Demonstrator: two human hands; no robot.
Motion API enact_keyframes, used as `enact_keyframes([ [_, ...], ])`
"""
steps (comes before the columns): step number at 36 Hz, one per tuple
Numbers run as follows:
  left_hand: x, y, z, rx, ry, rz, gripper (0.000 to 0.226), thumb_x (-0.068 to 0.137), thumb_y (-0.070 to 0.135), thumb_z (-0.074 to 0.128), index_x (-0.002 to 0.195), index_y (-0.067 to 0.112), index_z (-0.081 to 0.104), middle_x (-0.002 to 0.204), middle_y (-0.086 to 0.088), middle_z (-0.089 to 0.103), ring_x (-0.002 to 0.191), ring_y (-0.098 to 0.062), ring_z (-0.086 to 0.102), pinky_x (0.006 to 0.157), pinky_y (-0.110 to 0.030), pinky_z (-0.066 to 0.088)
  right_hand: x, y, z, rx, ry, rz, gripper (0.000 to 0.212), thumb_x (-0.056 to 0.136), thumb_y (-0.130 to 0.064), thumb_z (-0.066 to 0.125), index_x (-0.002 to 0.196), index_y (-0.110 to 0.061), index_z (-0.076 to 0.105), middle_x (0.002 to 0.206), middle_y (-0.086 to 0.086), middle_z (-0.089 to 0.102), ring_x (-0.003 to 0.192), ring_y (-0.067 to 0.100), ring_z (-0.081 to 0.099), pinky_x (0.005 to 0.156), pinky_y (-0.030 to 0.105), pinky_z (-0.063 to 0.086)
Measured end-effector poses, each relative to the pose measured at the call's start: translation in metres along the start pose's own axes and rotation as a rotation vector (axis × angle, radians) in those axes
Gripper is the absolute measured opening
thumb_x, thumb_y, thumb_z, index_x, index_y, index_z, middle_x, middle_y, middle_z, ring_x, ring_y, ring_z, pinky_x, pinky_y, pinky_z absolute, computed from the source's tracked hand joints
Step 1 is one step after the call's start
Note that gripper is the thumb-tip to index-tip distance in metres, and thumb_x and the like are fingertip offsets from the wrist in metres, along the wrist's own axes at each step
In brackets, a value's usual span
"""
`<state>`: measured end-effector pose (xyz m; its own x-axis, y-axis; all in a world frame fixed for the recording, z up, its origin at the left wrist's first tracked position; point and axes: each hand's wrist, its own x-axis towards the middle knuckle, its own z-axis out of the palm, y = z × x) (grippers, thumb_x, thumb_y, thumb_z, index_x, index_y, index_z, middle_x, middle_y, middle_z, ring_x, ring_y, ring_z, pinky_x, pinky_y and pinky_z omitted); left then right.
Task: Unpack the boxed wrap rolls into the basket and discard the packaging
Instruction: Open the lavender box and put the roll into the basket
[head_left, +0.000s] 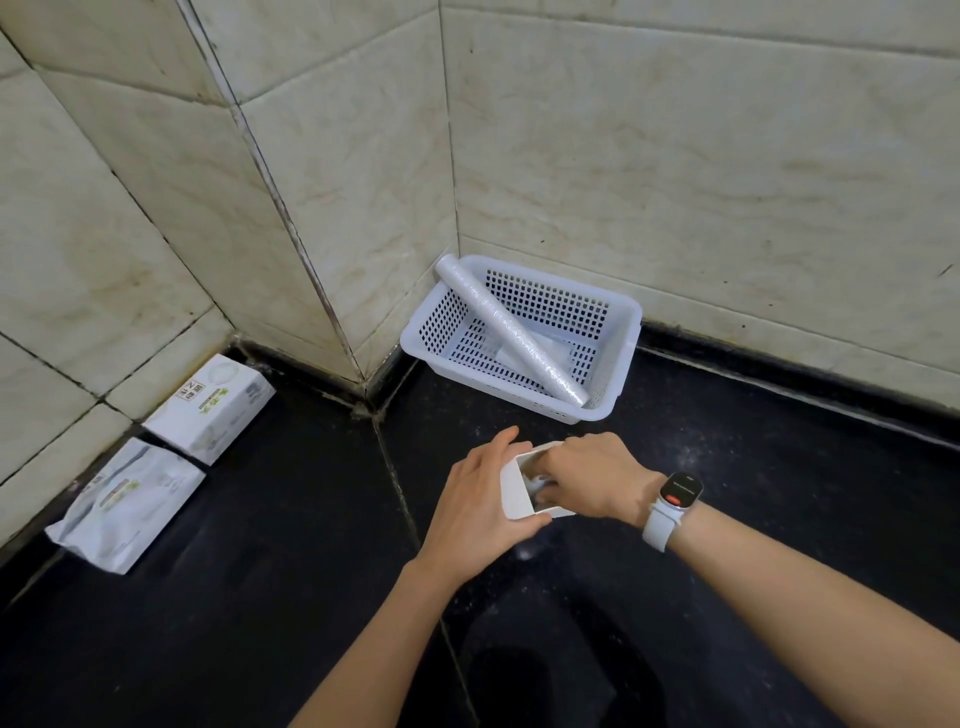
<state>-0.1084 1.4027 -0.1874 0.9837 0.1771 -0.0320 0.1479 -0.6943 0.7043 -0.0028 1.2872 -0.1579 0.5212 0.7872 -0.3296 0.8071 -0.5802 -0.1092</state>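
Here the left hand (480, 512) grips the box (517, 491), right hand (592, 475) fingers inside it.

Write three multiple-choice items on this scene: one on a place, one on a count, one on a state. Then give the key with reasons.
1. Where does the basket stand?
A. In the corner where the tiled walls meet
B. Beside the two packs on the left
C. Under the person's forearms

2. How many unpacked wrap rolls lie in the basket?
A. None
B. One
C. Three

3. What is the right hand doing?
A. Resting flat on the counter
B. Holding the basket rim
C. Reaching its fingers into the open box

Key: A, the basket sits against the wall corner; B, a single roll lies slanted across it; C, the left hand holds the box while the right hand's fingers go inside.
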Motion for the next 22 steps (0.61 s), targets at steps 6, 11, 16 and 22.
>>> enact_keyframes([
  [6, 0.006, 0.000, -0.005, -0.058, 0.002, -0.035, 0.093, 0.070, 0.041, 0.076, 0.143, 0.025, 0.021, 0.131, 0.018, 0.049, 0.115, -0.001, 0.044, 0.102, -0.020, 0.031, -0.013, 0.005, -0.005, 0.066, 0.068, -0.097, 0.029, 0.090, -0.027, 0.045, 0.116, -0.038, 0.052, 0.100, -0.004, 0.067, 0.076, 0.021, 0.057, 0.063, 0.030, 0.037],
  [11, 0.010, -0.002, -0.008, -0.083, 0.043, -0.056, 0.094, 0.068, 0.041, 0.077, 0.142, 0.022, 0.022, 0.124, 0.014, 0.053, 0.109, -0.006, 0.051, 0.095, -0.021, 0.039, -0.027, 0.010, -0.022, 0.214, 0.102, -0.141, 0.024, 0.095, -0.033, 0.038, 0.116, -0.028, 0.050, 0.111, -0.007, 0.058, 0.096, 0.022, 0.059, 0.071, 0.032, 0.042],
  [16, 0.018, -0.010, -0.010, 0.065, 0.085, 0.011, 0.087, 0.067, 0.043, 0.075, 0.138, 0.021, 0.030, 0.123, 0.012, 0.055, 0.107, -0.012, 0.053, 0.098, -0.029, 0.039, -0.035, 0.013, -0.015, 0.172, -0.008, -0.146, 0.045, 0.086, -0.041, 0.056, 0.126, -0.027, 0.042, 0.122, -0.009, 0.048, 0.109, 0.016, 0.047, 0.083, 0.037, 0.046],
  [22, 0.016, -0.011, -0.009, 0.285, 0.163, 0.074, 0.073, 0.067, 0.041, 0.073, 0.130, 0.023, 0.043, 0.122, 0.008, 0.057, 0.113, -0.012, 0.052, 0.093, -0.023, 0.027, -0.032, 0.018, -0.004, 0.342, 0.312, -0.065, 0.020, 0.094, -0.031, 0.046, 0.108, -0.024, 0.058, 0.098, -0.011, 0.064, 0.095, 0.016, 0.056, 0.075, 0.034, 0.045],
])
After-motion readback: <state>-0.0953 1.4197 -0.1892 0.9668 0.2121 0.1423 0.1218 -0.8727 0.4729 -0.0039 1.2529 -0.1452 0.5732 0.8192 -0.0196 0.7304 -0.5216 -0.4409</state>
